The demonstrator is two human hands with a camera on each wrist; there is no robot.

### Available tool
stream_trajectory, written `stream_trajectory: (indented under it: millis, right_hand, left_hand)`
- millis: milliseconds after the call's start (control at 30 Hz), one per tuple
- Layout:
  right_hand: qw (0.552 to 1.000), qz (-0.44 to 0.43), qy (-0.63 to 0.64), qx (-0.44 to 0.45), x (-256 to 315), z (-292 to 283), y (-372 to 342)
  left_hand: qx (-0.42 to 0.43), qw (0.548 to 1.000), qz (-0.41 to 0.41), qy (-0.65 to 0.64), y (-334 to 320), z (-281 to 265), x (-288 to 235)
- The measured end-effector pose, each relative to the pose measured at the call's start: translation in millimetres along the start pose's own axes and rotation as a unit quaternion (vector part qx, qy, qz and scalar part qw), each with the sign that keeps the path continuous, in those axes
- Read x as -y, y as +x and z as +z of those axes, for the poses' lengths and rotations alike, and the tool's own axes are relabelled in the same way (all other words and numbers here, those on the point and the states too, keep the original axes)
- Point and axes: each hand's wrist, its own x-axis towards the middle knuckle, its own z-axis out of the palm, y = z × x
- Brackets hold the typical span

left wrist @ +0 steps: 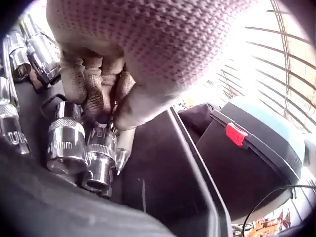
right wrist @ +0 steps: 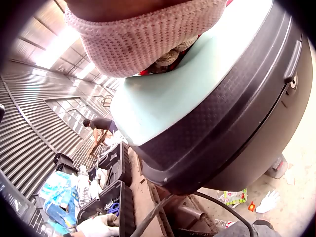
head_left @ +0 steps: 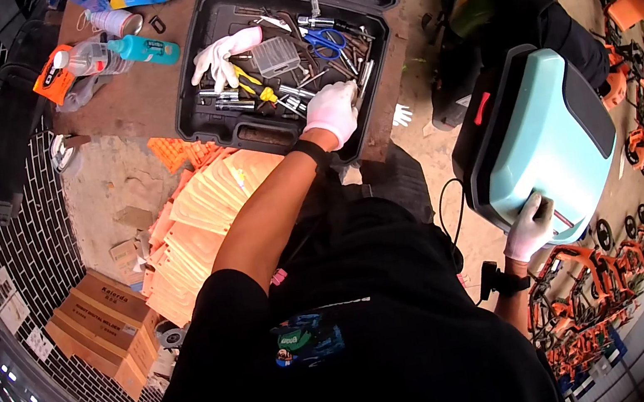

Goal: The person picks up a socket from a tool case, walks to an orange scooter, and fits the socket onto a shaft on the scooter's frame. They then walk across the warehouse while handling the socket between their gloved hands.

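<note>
My gloved left hand [head_left: 333, 111] reaches into the near right part of a black toolbox [head_left: 185, 109]. Its bent fingers and thumb close around the upper end of a chrome socket [left wrist: 100, 165] in the left wrist view. A second, marked socket [left wrist: 66, 148] and a pale rod with a metal tip [left wrist: 123, 150] lie right beside it. My gloved right hand [head_left: 529, 229] rests at the edge of a teal-lidded case [head_left: 535, 138], near a red strip. In the right wrist view the cuff hides most of its fingers [right wrist: 168, 58].
The toolbox also holds a white glove [head_left: 223, 57], blue-handled scissors [head_left: 326, 43], a clear plastic box [head_left: 275, 56] and a yellow-handled tool [head_left: 255, 87]. Bottles [head_left: 146, 49] stand left on the table. Orange sheets [head_left: 201, 207] are stacked below. A person [right wrist: 101, 127] bends over farther off.
</note>
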Motion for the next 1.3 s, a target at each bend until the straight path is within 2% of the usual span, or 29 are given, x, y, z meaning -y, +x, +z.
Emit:
stream_trajectory:
  millis: [67, 133, 167, 200, 233, 267, 300, 333, 400, 533, 600, 800, 867, 933, 1033, 1133, 1167, 1200, 1233, 1267, 1300]
  right_hand:
    - [1.000, 0.014, 0.002, 0.015, -0.7, -1.2, 0.4]
    - [0.999, 0.024, 0.022, 0.020, -4.8, -0.2, -0.2]
    - [0.998, 0.035, 0.041, 0.026, -5.5, 0.2, -0.2]
    - [0.998, 0.035, 0.042, 0.025, -4.7, -0.1, -0.1]
    - [0.999, 0.024, 0.033, 0.020, -2.1, -0.7, -0.4]
    - [0.999, 0.014, 0.026, 0.014, -0.4, -0.3, -0.3]
    - [0.999, 0.014, 0.027, 0.014, -1.8, 0.0, -0.2]
    - [0.999, 0.019, 0.020, 0.019, -4.6, -0.2, -0.1]
    - [0.999, 0.023, 0.015, 0.023, -5.8, 0.3, 0.4]
    - [1.000, -0.003, 0.016, 0.010, -4.0, 1.0, 0.7]
    - [1.000, -0.015, 0.013, 0.003, -3.0, 0.6, 0.5]
    - [0.999, 0.023, 0.032, 0.026, -4.6, 0.4, 0.2]
    - [0.999, -0.022, 0.043, 0.003, -3.7, 1.7, 0.2]
    - [0.999, -0.015, 0.037, 0.010, -6.0, 1.4, 0.7]
    - [0.999, -0.007, 0.033, 0.017, -6.1, 0.4, 0.1]
    - [0.999, -0.020, 0.032, 0.007, -8.2, 2.5, -0.5]
    - [0.999, -0.035, 0.027, -0.002, -10.2, 3.3, -0.5]
    - [0.999, -0.035, 0.026, -0.003, -12.4, 3.6, -0.1]
    - [0.999, -0.025, 0.035, 0.010, -14.7, 3.4, 0.2]
    - [0.999, -0.014, 0.044, 0.023, -16.1, 2.4, 0.5]
    - [0.999, -0.015, 0.043, 0.022, -15.9, 1.4, 1.7]
  left_hand:
    - [-0.002, 0.999, -0.017, -0.029, -2.5, -5.6, -3.0]
    - [-0.098, 0.976, -0.023, -0.192, -7.1, -12.8, -7.1]
    - [-0.052, 0.968, -0.064, -0.237, -8.8, -21.7, -8.2]
    - [-0.063, 0.973, -0.017, -0.221, -9.0, -15.4, 5.3]
    - [-0.018, 0.949, -0.043, -0.311, -11.9, -30.1, 4.2]
    - [0.026, 0.915, -0.068, -0.397, -14.3, -48.2, -1.5]
    - [0.033, 0.812, -0.088, -0.576, -21.2, -55.6, -6.5]
    - [0.049, 0.730, -0.088, -0.676, -26.6, -65.8, -10.5]
    - [0.071, 0.641, -0.045, -0.763, -34.8, -85.2, -16.5]
    - [0.092, 0.581, 0.029, -0.808, -45.2, -102.7, -29.6]
    - [0.097, 0.588, 0.041, -0.802, -47.8, -107.8, -34.2]
    - [0.111, 0.584, 0.066, -0.801, -51.3, -114.2, -46.5]
    - [0.115, 0.584, 0.068, -0.801, -51.4, -114.4, -47.8]
    - [0.119, 0.583, 0.069, -0.800, -51.8, -114.2, -48.1]
    - [0.127, 0.575, 0.065, -0.806, -53.0, -112.7, -49.3]
    - [0.097, 0.600, 0.027, -0.794, -54.5, -115.7, -58.8]
    - [0.046, 0.723, -0.007, -0.689, -55.7, -122.7, -68.3]
    - [-0.007, 0.825, -0.040, -0.564, -57.2, -127.9, -76.6]
    - [-0.046, 0.871, -0.022, -0.489, -59.7, -129.4, -82.2]
    - [-0.045, 0.870, -0.022, -0.491, -60.4, -128.5, -83.8]
    - [-0.073, 0.909, 0.012, -0.411, -60.3, -127.8, -84.8]
